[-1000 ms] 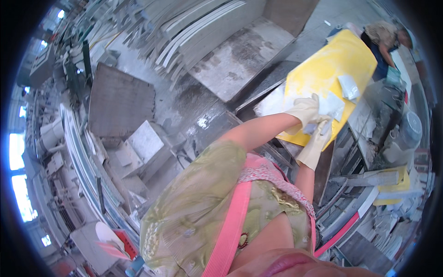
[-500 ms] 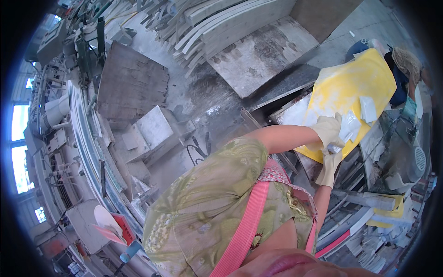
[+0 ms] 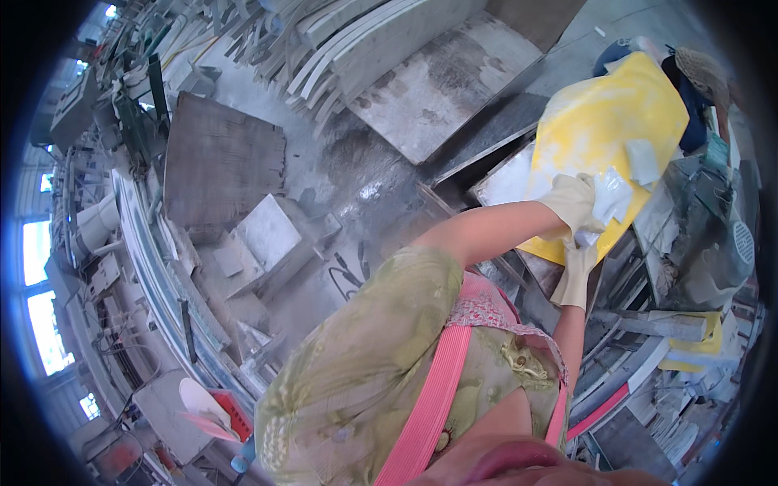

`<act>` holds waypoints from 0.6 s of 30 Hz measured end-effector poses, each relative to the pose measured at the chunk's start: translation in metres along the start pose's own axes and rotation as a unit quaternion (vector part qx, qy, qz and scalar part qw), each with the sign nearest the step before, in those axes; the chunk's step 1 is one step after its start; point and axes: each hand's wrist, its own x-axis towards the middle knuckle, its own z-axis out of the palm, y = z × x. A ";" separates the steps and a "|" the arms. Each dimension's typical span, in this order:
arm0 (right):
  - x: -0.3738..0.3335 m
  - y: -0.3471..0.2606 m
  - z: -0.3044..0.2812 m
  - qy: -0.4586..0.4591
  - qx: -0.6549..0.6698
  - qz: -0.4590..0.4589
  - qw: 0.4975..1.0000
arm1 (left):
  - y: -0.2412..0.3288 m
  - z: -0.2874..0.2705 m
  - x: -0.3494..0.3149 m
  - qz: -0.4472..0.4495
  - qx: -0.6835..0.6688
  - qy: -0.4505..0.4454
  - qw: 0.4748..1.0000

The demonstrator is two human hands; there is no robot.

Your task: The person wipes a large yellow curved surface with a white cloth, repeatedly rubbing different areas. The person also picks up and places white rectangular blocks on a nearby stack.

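Both my hands wear cream rubber gloves and meet over the near part of a yellow sheet (image 3: 608, 101) smeared with white powder. My left hand (image 3: 574, 202) is closed beside some crumpled clear plastic (image 3: 609, 197) lying on the sheet; what its fingers hold is hidden. Just below it, my right hand (image 3: 577, 263) closes round a small pale object (image 3: 587, 238), whose kind I cannot make out. A white block (image 3: 643, 162) sits on the sheet, past the plastic.
Beyond the sheet, another person's gloved hand and sleeve (image 3: 703, 73) show. Curved pale slabs (image 3: 381, 44) stand stacked at the back. A grey machine with a round vented cover (image 3: 741, 247) is at the right. A dusty block-shaped unit (image 3: 267, 231) and cables (image 3: 347, 275) lie to the left.
The view has tilted slightly, shifting the scene upward. My left hand's fingers look more curled than before. My right hand stays just below the left one, by the small pale object.
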 end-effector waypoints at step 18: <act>-0.180 0.182 -0.281 0.249 0.091 0.165 0.950 | 0.063 0.031 -0.005 -0.232 0.012 0.187 0.954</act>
